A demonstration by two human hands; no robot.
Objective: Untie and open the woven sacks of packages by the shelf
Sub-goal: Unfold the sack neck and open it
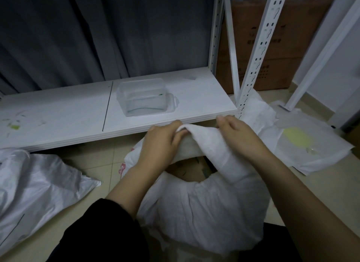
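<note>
A white woven sack (204, 209) stands on the floor right in front of me, below the shelf edge. Its mouth is rolled back and open, and brown cardboard packages (187, 167) show inside. My left hand (161, 144) grips the far rim of the sack on the left. My right hand (239, 133) grips the same rim on the right, holding a fold of the fabric up. Another white woven sack (33, 189) lies slumped on the floor at the left, with a string near its top corner.
The white low shelf board (68, 117) carries a clear plastic box (145, 97). White shelf uprights (259, 47) rise at the right, with a brown carton (282, 53) behind them. Flat white sacks (311, 144) with a yellow patch lie on the floor at the right. Grey curtains hang behind.
</note>
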